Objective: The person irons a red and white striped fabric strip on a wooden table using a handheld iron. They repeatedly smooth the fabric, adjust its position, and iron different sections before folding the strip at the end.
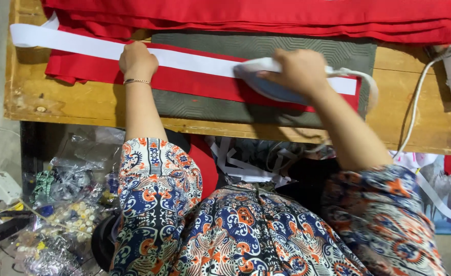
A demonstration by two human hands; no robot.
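A long white strip [82, 46] lies along a red cloth band [184, 82] on a grey-green pad [266, 48] on the wooden table [82, 105]. My left hand [137, 60] presses down on the white strip and red cloth with curled fingers, a thin bracelet at the wrist. My right hand [299, 70] grips the handle of a white and blue iron [266, 82] that rests on the strip, its tip pointing left toward my left hand.
Folded red cloth [287, 18] is stacked along the table's far edge. The iron's white cord [414, 102] runs off the right side. Below the table's near edge lie plastic bags of beads [67, 204], a white socket block [3, 186] and white strip scraps [246, 166].
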